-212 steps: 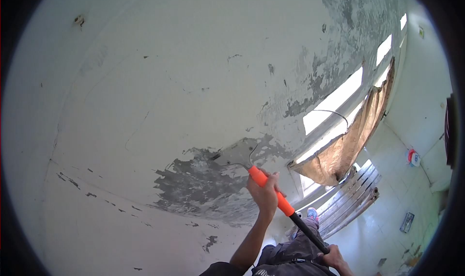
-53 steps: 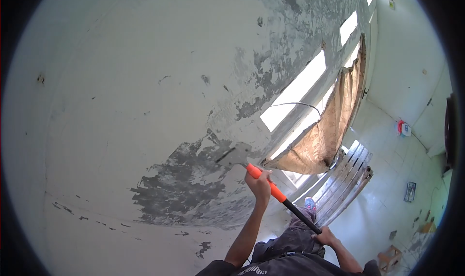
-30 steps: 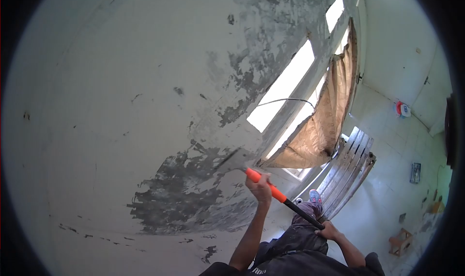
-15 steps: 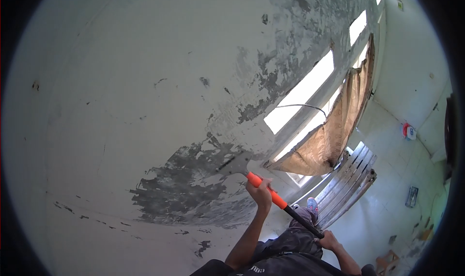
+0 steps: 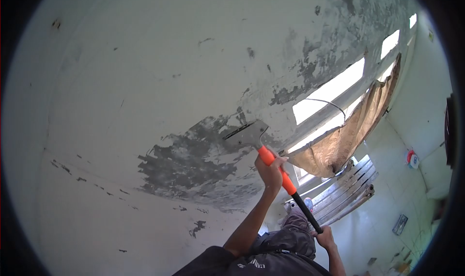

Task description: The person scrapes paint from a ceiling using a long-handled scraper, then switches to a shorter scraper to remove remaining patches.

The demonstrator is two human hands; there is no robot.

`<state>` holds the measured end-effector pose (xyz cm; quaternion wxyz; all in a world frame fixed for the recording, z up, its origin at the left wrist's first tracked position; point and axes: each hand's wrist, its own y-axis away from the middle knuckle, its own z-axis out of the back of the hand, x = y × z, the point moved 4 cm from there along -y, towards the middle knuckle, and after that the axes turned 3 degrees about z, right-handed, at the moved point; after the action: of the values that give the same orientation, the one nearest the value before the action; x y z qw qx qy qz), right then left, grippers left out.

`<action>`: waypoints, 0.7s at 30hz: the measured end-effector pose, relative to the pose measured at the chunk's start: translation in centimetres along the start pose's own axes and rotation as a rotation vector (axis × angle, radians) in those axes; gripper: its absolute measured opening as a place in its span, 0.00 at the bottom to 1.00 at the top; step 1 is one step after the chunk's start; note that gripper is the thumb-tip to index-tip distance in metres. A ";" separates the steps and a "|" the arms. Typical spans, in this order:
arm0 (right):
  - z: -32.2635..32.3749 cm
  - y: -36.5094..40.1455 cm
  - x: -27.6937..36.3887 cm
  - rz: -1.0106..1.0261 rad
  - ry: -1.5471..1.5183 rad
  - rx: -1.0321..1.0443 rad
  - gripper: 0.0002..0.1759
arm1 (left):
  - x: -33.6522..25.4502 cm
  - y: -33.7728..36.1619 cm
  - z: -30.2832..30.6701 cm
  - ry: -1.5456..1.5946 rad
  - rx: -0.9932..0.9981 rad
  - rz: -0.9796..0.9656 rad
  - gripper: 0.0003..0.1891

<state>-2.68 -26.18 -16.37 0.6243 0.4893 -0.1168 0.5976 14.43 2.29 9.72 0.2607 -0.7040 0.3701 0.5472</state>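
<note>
Both my hands hold a long-handled scraper (image 5: 264, 153) with a wide metal blade, an orange grip and a black shaft. My left hand (image 5: 270, 173) is closed round the orange grip, just below the blade. Farther down, my right hand (image 5: 325, 238) wraps the end of the black shaft. The scraper's blade (image 5: 247, 134) lies over the upper right part of a dark grey bare patch (image 5: 189, 157) on the pale wall (image 5: 131, 87). Ragged flakes of white coating edge that patch.
A brown curtain (image 5: 346, 150) hangs by the bright window (image 5: 329, 92) on the right. Below it stands a slatted wooden bench (image 5: 346, 189), close to my legs. On the tiled floor lie a dark rectangular object (image 5: 400, 224) and a red-and-white item (image 5: 411, 159).
The view has turned, so the window and curtain sit farther right. The scraper has swung with both hands still on it; its blade, blurred before, now shows sharply and higher in view.
</note>
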 end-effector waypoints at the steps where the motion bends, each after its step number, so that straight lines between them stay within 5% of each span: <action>1: 0.4 -0.4 -0.8 -0.029 0.009 0.025 0.24 | 0.3 -0.2 -0.2 0.043 0.029 -0.042 0.11; 7: 5.0 1.0 -6.0 -0.103 0.168 -0.068 0.22 | 10.1 1.2 0.8 0.077 0.129 0.201 0.08; 9: 6.4 0.7 -8.7 0.021 0.309 -0.353 0.18 | 9.9 1.1 0.2 0.115 0.146 0.199 0.08; 11: 10.2 0.7 -2.6 -0.068 0.305 -0.269 0.13 | 7.9 1.3 0.0 0.213 0.126 0.205 0.08; 15: 12.2 -1.4 -1.4 0.123 0.418 -0.492 0.09 | 5.7 0.3 1.6 0.347 0.116 0.134 0.10; 21: 14.8 -0.8 -1.2 0.057 0.413 -0.483 0.08 | 6.4 0.3 -1.0 0.407 0.098 0.199 0.09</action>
<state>4.21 -37.87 -10.31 0.7161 0.1915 -0.1398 0.6566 15.58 -0.18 3.85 0.1596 -0.7464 0.5087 0.3982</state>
